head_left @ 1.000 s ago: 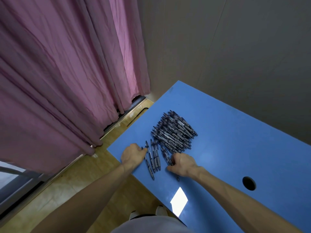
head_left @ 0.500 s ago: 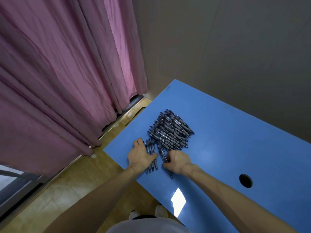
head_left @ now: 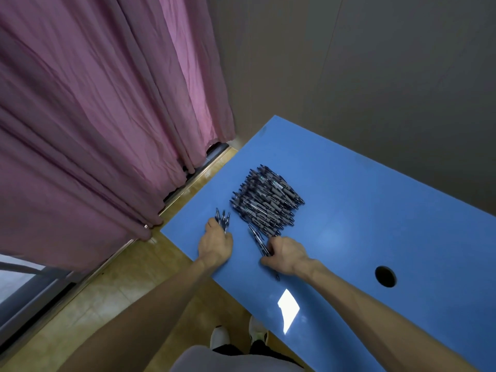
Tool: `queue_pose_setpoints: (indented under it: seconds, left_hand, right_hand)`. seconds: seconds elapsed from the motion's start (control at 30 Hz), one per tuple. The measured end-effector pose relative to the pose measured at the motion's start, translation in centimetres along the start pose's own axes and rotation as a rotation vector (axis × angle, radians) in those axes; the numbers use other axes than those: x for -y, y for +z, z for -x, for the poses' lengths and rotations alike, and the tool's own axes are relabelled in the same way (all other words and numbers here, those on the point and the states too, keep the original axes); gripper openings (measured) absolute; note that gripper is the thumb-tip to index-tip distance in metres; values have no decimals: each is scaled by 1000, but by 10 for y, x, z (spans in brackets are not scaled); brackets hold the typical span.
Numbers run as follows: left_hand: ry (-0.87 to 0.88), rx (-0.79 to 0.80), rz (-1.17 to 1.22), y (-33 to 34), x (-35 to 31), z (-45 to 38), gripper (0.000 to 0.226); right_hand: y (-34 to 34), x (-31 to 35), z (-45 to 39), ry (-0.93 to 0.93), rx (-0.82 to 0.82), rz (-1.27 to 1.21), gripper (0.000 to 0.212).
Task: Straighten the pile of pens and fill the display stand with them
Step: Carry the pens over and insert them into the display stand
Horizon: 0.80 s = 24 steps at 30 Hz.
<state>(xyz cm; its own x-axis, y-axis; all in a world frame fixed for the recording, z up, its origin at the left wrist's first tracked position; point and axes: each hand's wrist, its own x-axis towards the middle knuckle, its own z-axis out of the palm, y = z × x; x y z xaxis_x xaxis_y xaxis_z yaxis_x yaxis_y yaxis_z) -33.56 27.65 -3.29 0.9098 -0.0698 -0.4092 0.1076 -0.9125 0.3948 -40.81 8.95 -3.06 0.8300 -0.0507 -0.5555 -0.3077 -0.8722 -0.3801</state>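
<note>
Left hand (head_left: 215,244) grips a few pens (head_left: 222,219); right hand (head_left: 285,255) grips pens beside the pile (head_left: 265,201)

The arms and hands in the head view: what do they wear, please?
Both forearms are bare, with no sleeve in sight. The left hand and the right hand wear no gloves. No watch, bracelet or ring can be seen on them.

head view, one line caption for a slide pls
Left hand grips a few pens, right hand gathers more beside the pile on a blue table.
</note>
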Motion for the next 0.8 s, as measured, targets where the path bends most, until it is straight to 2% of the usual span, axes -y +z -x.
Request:
queue_pose_setpoints:
  seconds: [0.13,0.27,0.43,0.6,0.8]
  left_hand:
    - [-32,27,158,-15,9,-1,24]
    - [104,30,244,-31,12,4,27]
    - [298,43,382,-53,3,25,37]
    - [523,180,497,-73,-36,66,34]
    - [735,247,533,-88,-108,147,34]
  right_hand:
    - [5,-3,13,-23,7,-73,35]
    - [9,4,34,-54,-29,-220,26]
    - [14,21,70,-62,-125,-565,23]
    - [8,27,136,-54,-274,-878,24]
    - [-17,-13,247,18,-489,-911,20]
